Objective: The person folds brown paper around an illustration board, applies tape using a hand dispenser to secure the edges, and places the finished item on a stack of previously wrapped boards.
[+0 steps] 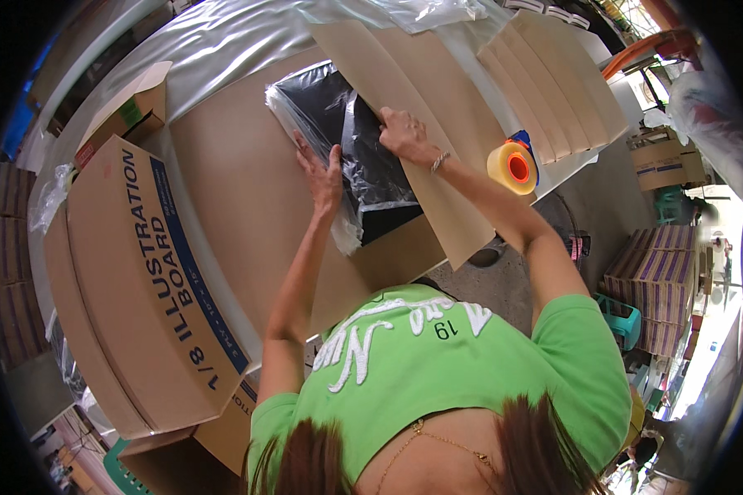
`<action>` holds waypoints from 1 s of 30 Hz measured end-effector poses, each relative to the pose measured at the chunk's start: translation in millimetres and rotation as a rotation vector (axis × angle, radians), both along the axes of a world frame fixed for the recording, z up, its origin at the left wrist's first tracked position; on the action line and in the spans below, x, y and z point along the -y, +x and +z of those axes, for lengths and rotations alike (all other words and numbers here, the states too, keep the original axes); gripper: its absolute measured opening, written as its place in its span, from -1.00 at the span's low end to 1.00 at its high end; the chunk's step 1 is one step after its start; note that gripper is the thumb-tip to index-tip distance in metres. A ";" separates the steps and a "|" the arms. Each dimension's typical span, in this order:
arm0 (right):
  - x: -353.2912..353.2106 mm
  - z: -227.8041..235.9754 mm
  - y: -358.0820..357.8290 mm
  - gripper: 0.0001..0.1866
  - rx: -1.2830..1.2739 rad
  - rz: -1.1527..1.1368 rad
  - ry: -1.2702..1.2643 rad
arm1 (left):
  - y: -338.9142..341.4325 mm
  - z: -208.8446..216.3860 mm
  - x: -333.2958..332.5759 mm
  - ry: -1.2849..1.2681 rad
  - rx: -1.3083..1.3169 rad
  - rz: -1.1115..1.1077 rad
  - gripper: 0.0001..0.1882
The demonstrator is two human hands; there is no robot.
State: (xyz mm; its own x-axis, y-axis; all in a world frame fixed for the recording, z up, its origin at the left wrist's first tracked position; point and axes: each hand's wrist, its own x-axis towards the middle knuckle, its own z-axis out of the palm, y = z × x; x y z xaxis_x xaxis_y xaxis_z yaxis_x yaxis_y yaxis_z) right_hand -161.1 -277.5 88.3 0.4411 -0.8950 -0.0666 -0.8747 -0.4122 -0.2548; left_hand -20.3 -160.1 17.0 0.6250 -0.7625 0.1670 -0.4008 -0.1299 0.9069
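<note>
A black, flat stack in clear plastic wrap [371, 165] lies on brown cardboard [223, 132] spread over the worktable. My left hand [320, 177] rests along the stack's left side, fingers stretched out and thumb apart, touching the crinkled plastic. On the other side, my right hand [406, 139] is closed at the edge of a long cardboard flap [446, 194], which stands partly over the stack's right part. Its fingertips are hidden. A tape dispenser with a wide yellowish roll [504, 169] stands right of my right forearm.
A large closed carton [140, 289] stands at the left, with a smaller open box [132, 111] behind it. Folded cardboard sheets [553, 87] lie at the far right of the table. Stacked cartons [652, 285] and a teal stool [619, 320] stand on the floor at right.
</note>
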 end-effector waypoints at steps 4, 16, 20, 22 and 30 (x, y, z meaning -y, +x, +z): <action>-9.4 0.3 6.2 -0.80 -0.052 -0.083 -0.051 | -9.6 11.3 1.9 -0.071 0.087 -0.015 -0.12; -13.9 14.4 15.7 -0.86 -0.046 0.025 -0.039 | -14.8 31.2 4.3 0.081 0.106 -0.028 -0.26; -18.5 20.6 24.4 -0.87 -0.055 0.005 -0.024 | -10.9 29.3 4.4 0.165 0.116 -0.027 -0.21; -19.4 24.3 25.7 -0.86 -0.070 -0.020 -0.009 | -11.6 31.3 4.0 0.153 0.144 -0.028 -0.22; -24.6 39.3 34.3 -0.92 -0.082 -0.106 -0.007 | -12.7 26.5 3.9 0.171 0.116 -0.036 -0.23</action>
State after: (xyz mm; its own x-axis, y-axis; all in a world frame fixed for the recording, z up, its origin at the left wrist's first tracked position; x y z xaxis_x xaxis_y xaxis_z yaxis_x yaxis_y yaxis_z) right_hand -126.7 -252.8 127.6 0.3377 -0.9367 -0.0921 -0.9312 -0.3182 -0.1779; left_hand -33.0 -164.0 43.4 0.5809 -0.8075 0.1026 -0.5082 -0.2613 0.8206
